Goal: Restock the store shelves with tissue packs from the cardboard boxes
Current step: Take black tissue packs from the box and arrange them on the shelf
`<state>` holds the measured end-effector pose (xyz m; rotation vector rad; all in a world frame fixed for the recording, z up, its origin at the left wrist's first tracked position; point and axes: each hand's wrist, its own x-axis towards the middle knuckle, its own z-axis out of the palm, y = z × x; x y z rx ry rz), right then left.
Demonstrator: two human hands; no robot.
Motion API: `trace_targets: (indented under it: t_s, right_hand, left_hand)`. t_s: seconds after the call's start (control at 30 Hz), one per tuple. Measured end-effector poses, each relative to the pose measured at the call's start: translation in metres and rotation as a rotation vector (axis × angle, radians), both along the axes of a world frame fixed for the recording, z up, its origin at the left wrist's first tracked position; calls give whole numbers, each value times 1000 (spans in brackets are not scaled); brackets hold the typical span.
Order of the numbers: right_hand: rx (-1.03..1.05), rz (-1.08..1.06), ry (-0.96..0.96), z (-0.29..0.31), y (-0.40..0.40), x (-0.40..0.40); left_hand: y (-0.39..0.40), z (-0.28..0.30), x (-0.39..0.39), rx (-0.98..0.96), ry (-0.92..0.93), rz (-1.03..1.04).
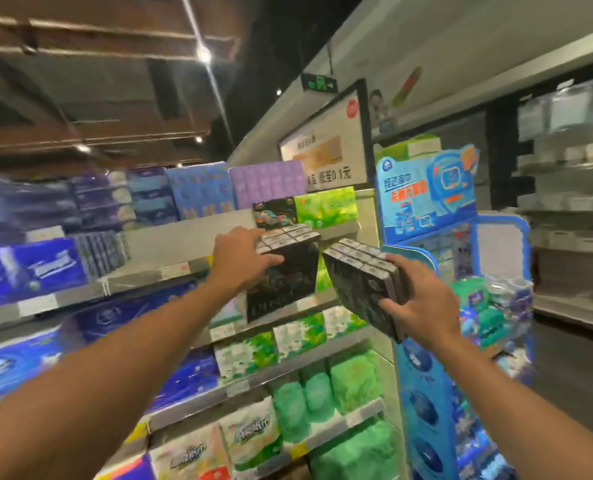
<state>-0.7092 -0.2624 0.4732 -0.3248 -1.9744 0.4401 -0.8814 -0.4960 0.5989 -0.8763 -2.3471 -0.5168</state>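
Item 1. Right hand [418, 308]: nearest the camera, clasping a dark tissue multipack [366, 285] by its lower right edge, thumb across the printed face. The pack is in the air, tilted, its top end leaning toward the shelf; it is near but apart from the shelved one.

Item 2. Left hand [241, 259]: fingers straight and spread, palm pressed on the upper left corner of a second dark multipack [283, 271], which stands upright at the front edge of the grey shelf [142, 277] near its right end. No grasp; a steadying push.

Item 3. Behind it: green tissue packs [326, 206] and one dark pack [275, 213] on the tier above; purple packs [267, 181] on top. A blue cardboard display stand [426, 188] abuts the shelf's right end.

Handling note, as judgement: seat the standing pack square and back from the edge before the left hand lifts, then bring the held pack level and slide it in alongside, faces forward. The cardboard boxes are not in view.
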Motion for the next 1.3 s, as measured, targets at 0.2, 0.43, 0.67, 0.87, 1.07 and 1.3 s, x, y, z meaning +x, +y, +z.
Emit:
trace_targets:
  t_s: [0.2,0.43,0.67,0.87,1.07,1.3]
  right_hand:
    - [44,168,71,36,-56,-145]
    - [11,298,136,50,-22,-284]
    - [-45,542,275,82,34,-432]
    - [-145,739,353,110,66,-539]
    - [-278,722,319,89,91,-579]
    - [-213,601,345,98,109,-575]
  left_hand:
    - [-94,28,-92,130,-6,163]
    - [-90,51,-195,265,-28,199]
    - [-18,86,-336,383,-21,241]
    - [15,90,-453,411,-54,271]
    - [38,70,-525,413,-244,250]
    - [47,75,-573,427,-531,51]
